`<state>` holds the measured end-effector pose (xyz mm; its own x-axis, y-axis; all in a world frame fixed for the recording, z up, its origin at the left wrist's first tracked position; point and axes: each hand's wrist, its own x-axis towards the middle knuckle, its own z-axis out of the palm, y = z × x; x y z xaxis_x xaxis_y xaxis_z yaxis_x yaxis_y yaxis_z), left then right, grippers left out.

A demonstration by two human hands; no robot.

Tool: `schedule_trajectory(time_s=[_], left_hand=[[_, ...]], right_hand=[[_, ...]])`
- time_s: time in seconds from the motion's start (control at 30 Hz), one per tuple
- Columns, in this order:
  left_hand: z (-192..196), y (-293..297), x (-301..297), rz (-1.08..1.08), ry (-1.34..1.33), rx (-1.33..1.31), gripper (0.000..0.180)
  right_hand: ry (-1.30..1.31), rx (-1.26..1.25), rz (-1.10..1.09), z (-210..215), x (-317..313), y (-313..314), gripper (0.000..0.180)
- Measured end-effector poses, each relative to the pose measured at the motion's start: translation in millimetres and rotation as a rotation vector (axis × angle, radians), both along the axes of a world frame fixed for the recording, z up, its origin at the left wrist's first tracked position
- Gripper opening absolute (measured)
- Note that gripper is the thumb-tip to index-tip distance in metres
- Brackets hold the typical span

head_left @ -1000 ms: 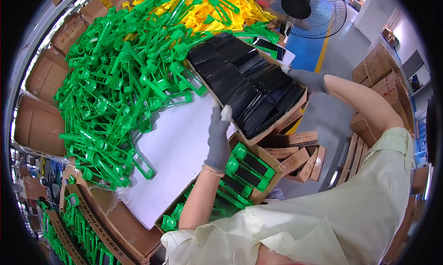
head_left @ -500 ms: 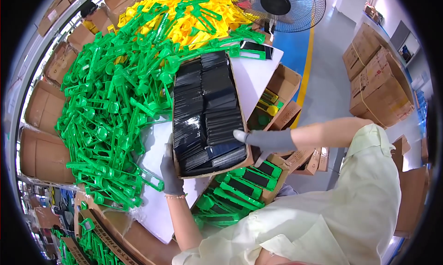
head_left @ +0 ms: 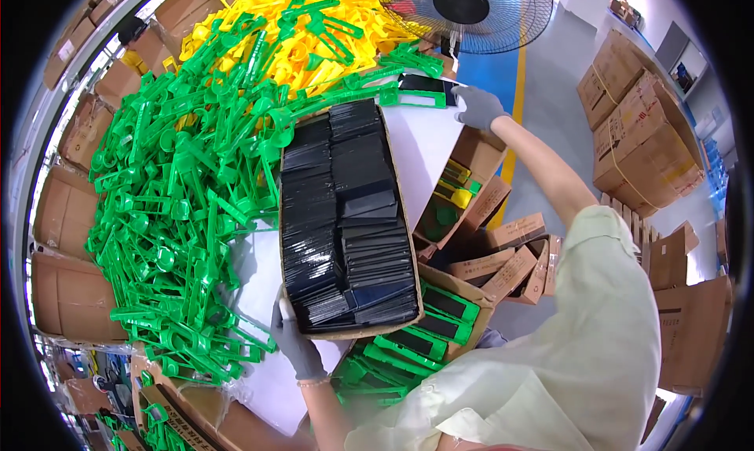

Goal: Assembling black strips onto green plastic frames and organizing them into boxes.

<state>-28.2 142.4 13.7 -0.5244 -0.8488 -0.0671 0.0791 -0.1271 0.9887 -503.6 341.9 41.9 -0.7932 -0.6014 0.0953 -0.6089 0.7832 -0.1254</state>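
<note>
A shallow cardboard box [head_left: 417,276] packed with two rows of thin black panels [head_left: 357,180] lies tilted on the white tabletop [head_left: 416,148]. My left hand [head_left: 297,342], in a grey glove with pale fingertips, grips its near left corner. My right hand [head_left: 479,108], gloved alike, reaches to the far right corner of the tabletop. Its fingers are apart at the end of some loose black panels [head_left: 428,83]; whether they touch is hard to make out. A green plastic frame [head_left: 412,98] lies against those panels.
Green plastic parts [head_left: 165,192] heap up at left, yellow ones [head_left: 314,46] behind. A fan [head_left: 462,3] stands at the far edge. Below the panel box, an open carton [head_left: 481,298] holds green frames with black panels [head_left: 408,342]. Another carton [head_left: 481,156] holds yellow and green pieces.
My right hand has left the near right side of the panel box and moved to the tabletop's far corner. The box has shifted slightly nearer, with my left hand still on it.
</note>
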Motion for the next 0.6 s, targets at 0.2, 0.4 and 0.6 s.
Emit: schedule_trajectory(time_s=[0.2,0.4,0.6], left_hand=[[-0.4,3.2,-2.5,0.09,-0.009,0.074,0.046],[1.4,5.5,-3.1,0.081,-0.002,0.066,0.044],[1.9,6.6,-6.6,0.112,-0.009,0.046,0.043]], right_hand=[[0.346,-0.037,0.093,-89.7,-58.3,-10.4,0.046],[0.471,-0.01,0.039,-73.8,-62.9,-7.5,0.02],[0.216,-0.744,0.009,41.4,-7.0,-29.5,0.025]])
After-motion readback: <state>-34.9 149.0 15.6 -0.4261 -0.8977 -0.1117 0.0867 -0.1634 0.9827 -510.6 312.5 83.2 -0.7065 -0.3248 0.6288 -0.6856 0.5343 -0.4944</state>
